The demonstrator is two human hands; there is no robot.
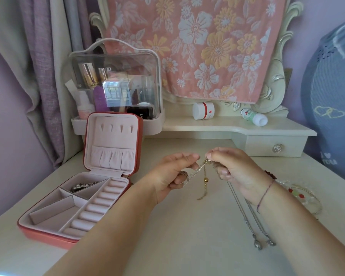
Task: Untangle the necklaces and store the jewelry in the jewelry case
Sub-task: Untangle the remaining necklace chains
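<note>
1. Necklaces (205,179) were not untangled: fingers of my left hand (173,174) and right hand (233,172) pinched the knotted chains above the worktop (177,236).
2. Jewelry case (48,234) lay open at left with one silver piece (82,186) inside; the rest waited.
3. Knot was too fine to read; my right wrist hid part of the bracelets (299,194).

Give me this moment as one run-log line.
phase: untangling | left hand: pinches thin gold chain | right hand: grips two silver pendant chains, ends on cream table | coral-pink square jewelry case: open, silver piece inside
</note>
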